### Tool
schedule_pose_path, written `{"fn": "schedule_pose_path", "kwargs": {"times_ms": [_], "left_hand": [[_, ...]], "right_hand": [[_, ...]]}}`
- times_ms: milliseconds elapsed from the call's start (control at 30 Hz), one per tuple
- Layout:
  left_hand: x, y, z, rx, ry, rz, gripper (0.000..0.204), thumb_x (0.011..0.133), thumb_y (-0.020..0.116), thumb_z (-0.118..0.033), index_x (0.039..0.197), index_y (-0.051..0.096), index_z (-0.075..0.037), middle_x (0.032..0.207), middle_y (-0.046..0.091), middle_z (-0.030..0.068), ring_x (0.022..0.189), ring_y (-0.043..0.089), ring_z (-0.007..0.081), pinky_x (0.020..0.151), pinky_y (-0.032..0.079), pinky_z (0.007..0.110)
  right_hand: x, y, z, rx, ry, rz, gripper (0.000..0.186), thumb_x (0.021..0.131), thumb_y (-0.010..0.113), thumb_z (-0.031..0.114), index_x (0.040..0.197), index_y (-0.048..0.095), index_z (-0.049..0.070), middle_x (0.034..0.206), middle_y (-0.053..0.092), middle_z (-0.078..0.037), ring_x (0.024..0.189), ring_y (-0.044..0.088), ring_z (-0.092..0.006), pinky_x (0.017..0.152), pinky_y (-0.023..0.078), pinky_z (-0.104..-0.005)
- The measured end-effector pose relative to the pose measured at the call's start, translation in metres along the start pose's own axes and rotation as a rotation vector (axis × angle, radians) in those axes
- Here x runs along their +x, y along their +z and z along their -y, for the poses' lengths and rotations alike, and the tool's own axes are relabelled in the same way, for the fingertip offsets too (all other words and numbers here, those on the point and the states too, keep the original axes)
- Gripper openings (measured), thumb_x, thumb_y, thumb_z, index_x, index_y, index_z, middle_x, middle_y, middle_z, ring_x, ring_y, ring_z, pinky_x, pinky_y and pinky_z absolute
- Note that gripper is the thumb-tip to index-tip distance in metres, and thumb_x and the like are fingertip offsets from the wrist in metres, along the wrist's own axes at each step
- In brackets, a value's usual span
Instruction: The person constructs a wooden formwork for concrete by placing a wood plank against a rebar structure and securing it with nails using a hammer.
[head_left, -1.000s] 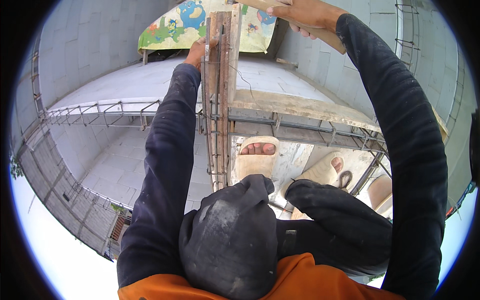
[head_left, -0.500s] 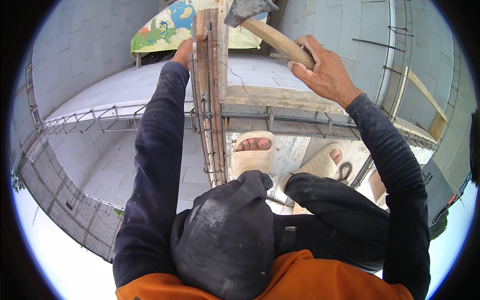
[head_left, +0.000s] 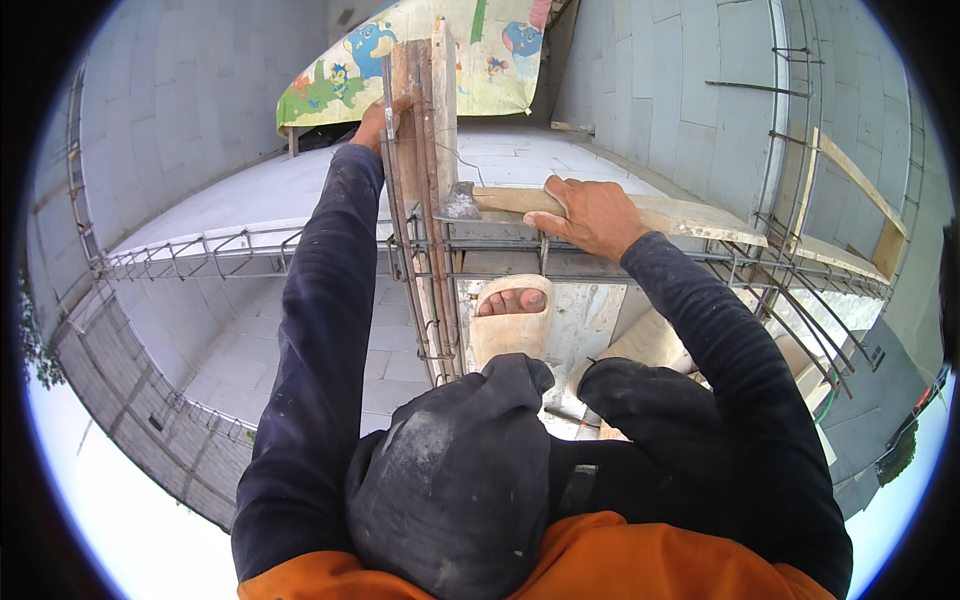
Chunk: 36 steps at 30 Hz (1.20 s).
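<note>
A hammer [head_left: 500, 199] with a dark metal head and thick pale wooden handle is in my right hand [head_left: 595, 218], its fingers closed round the handle. The handle lies nearly level, over a horizontal plank [head_left: 690, 218]. Its head is at the right side of an upright wooden board assembly [head_left: 443, 120], seemingly touching it. My left hand [head_left: 375, 125] grips the left edge of the upright wood near its upper part, partly hidden behind thin steel bars [head_left: 392, 170]. A bent wire [head_left: 456, 152] sticks out from the upright's right side.
A horizontal rebar cage [head_left: 210, 255] runs across in front of me, with loose bar ends [head_left: 815, 325] at right. My sandalled foot [head_left: 515, 310] stands just below the plank. A printed, cartoon-patterned sheet [head_left: 490, 70] hangs beyond the upright. Pale block walls [head_left: 650, 90] surround the space.
My right hand has swung the hammer down and left, from raised above the plank to beside the upright. My left hand keeps its grip on the upright. The view has shifted slightly.
</note>
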<state>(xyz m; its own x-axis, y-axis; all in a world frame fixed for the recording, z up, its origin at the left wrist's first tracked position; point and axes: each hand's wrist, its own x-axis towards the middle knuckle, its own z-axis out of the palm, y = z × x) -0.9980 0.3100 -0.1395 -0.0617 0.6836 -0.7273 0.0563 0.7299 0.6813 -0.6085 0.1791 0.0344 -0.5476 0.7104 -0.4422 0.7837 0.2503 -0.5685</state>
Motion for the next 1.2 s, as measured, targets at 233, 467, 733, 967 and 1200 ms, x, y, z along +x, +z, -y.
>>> {"fn": "schedule_pose_path", "kwargs": {"times_ms": [233,467,733,967,1200], "left_hand": [[-0.010,0.038,-0.006,0.281,-0.040,0.027,0.039,0.112,0.040,-0.022,0.139,0.059,-0.001,0.116,0.070,0.0126,0.099,0.068,0.0211,0.090,0.056,0.037],[-0.013,0.044,0.000,0.326,0.096,0.030,0.051,0.101,0.068,-0.032,0.137,0.063,0.004,0.121,0.074,0.0145,0.100,0.071,0.0226,0.090,0.056,0.036],[0.009,0.041,0.024,0.124,0.083,0.092,0.045,0.102,0.068,-0.030,0.134,0.063,0.002,0.116,0.073,0.0128,0.094,0.072,0.0211,0.083,0.058,0.037],[0.008,0.041,0.022,-0.083,0.000,0.176,0.047,0.103,0.067,-0.030,0.137,0.060,0.002,0.114,0.073,0.0123,0.093,0.072,0.0211,0.081,0.060,0.037],[-0.021,0.054,0.004,-0.139,-0.020,0.165,0.033,0.111,0.048,-0.020,0.140,0.054,-0.004,0.114,0.068,0.0100,0.097,0.070,0.0230,0.087,0.059,0.041]], "right_hand": [[-0.021,-0.002,-0.005,0.059,-0.016,-0.089,0.062,0.101,0.056,0.067,0.107,0.062,0.005,0.084,0.071,-0.016,0.078,0.071,-0.0370,0.067,0.054,-0.0485],[-0.009,0.004,-0.014,-0.011,0.010,-0.031,0.066,0.100,0.053,0.071,0.108,0.063,0.006,0.081,0.072,-0.015,0.073,0.071,-0.0365,0.066,0.054,-0.0496],[0.001,-0.010,-0.019,-0.013,0.064,0.045,0.069,0.101,0.048,0.073,0.107,0.064,0.006,0.074,0.070,-0.016,0.071,0.070,-0.0372,0.065,0.053,-0.0497],[-0.011,-0.020,-0.023,0.147,0.191,0.057,0.075,0.100,0.051,0.072,0.118,0.066,0.001,0.069,0.068,-0.020,0.070,0.069,-0.0394,0.069,0.052,-0.0521],[-0.025,-0.022,-0.039,0.290,0.245,0.002,0.077,0.100,0.051,0.073,0.122,0.065,0.000,0.068,0.067,-0.021,0.071,0.069,-0.0399,0.069,0.052,-0.0516]]}}
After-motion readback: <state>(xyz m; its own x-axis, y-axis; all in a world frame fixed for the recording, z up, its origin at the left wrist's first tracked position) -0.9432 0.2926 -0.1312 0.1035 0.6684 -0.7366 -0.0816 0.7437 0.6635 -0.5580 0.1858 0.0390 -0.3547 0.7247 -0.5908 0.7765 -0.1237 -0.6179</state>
